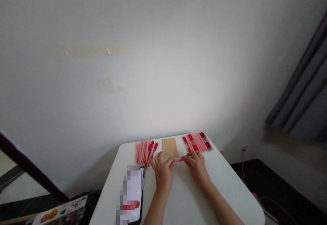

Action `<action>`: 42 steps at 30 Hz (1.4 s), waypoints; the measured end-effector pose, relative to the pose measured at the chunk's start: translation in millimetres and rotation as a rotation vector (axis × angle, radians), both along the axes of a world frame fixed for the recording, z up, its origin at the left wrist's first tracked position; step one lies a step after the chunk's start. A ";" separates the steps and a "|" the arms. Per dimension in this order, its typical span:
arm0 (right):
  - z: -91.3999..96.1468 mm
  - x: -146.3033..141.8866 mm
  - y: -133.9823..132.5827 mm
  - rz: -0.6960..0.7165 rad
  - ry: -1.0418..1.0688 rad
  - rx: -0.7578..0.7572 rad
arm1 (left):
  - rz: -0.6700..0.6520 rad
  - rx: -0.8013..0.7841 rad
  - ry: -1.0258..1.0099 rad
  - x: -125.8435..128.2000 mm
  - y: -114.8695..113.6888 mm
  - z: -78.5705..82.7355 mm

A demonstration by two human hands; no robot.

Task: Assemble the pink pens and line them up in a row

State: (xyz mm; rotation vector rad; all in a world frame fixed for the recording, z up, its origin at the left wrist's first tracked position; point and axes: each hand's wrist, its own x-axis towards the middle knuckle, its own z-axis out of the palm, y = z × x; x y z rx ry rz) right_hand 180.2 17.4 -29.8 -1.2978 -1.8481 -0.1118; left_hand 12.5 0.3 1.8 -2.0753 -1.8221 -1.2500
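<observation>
Between my two hands, just above or on the white table, lies a pink pen [178, 160]. My left hand [163, 170] pinches its left end, and my right hand [196, 167] has its fingers closed on the right end. Right behind the pen is a brown paper card or notebook [169, 147], lying flat. To the left of my left hand is a loose bunch of pink and red pens [145, 150]. Beyond my right hand, more pink, red and black pens [198, 142] lie side by side in a row.
A phone [133, 194] with a partly blurred screen lies at the left of the white table [189, 201]. The table's far edge meets the wall [163, 65]. A box [61, 211] is at the lower left; a grey curtain [304, 106] hangs at right.
</observation>
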 end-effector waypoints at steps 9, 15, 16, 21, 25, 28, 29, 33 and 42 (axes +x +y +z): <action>-1.4 0.5 0.8 0.030 0.028 -0.026 | -0.007 -0.026 -0.014 0.1 0.0 0.0; 3.3 0.1 -1.5 0.058 0.045 -0.072 | -0.009 -0.005 -0.018 0.1 0.4 0.3; 3.6 0.0 -1.7 0.061 0.046 -0.077 | -0.010 -0.004 -0.019 0.0 0.6 -0.3; 1.2 0.8 -0.7 0.060 0.051 -0.087 | -0.005 -0.024 -0.013 -0.1 0.8 -2.7; -0.7 1.3 -0.3 0.049 0.056 -0.112 | -0.009 -0.015 -0.011 -0.4 0.3 -1.5; -1.1 1.0 -0.6 0.044 0.068 -0.114 | -0.011 -0.003 -0.021 -0.8 0.4 -0.6; -1.1 0.8 -0.7 0.036 0.075 -0.112 | -0.010 -0.002 -0.022 -0.9 0.5 -0.6; 0.6 -0.5 -1.3 0.009 0.082 -0.122 | -0.015 0.008 -0.020 -1.4 1.0 -1.8; 4.4 0.5 -1.9 -0.003 0.006 -0.119 | -0.009 -0.024 -0.032 -1.1 0.3 -0.6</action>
